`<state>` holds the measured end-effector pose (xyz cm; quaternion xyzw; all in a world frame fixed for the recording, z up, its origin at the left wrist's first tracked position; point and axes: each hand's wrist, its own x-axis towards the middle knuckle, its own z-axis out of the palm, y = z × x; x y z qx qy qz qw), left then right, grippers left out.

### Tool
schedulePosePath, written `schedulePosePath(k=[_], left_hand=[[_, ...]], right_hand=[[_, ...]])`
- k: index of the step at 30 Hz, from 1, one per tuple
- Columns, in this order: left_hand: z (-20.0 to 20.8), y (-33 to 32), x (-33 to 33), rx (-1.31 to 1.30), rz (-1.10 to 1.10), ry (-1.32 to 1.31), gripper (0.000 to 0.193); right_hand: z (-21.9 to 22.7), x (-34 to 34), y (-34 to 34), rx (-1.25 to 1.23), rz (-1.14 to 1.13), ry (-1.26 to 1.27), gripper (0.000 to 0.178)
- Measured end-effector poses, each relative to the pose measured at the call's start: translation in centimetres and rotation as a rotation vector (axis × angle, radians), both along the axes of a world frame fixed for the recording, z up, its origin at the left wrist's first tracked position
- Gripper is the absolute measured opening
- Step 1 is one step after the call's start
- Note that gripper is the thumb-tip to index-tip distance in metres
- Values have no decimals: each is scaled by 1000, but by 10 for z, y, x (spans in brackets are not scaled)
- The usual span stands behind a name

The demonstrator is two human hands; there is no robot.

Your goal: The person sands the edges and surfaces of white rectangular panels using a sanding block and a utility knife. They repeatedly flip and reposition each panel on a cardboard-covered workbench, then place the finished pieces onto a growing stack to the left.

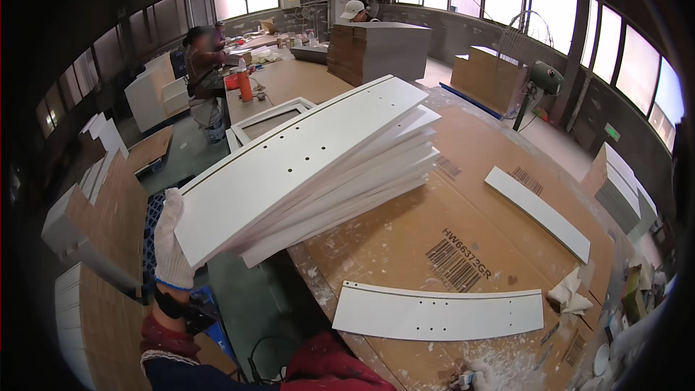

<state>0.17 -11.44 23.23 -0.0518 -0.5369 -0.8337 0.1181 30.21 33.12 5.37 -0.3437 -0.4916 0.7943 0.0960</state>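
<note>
The head view shows your left hand, in a white knitted glove [174, 239], at eight o'clock, partly closed around the near end of a long white board with a grooved edge and dark holes [304, 163]. That board slants from eight o'clock to one o'clock, on top of a fanned stack of white boards [347, 210]. A pale, blurred shape [499, 376] is cut off at five o'clock; you cannot tell from it whether your right hand shows, how open it is, or what it holds. Just above that shape, a curved white drilled panel [438, 313] lies on brown printed cardboard [384, 246]; a narrower curved white strip [539, 213] lies at three o'clock.
</note>
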Motion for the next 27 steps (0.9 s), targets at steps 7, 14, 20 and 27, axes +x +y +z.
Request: schedulePosePath(k=[7,14,20,27], left_hand=[[11,4,-12,-28,-13,-92,53],[22,-35,-29,-416,219,-241,57],[36,-65,-34,-858,509,-519,63],[-83,-36,22,-275,520,-381,55]], right_hand=[[-15,-1,5,30,3,93,24],[-13,0,6,-46,-10,-7,27],[-23,-11,3,11,-112,173,28],[-30,1,8,-65,-201,213,32]])
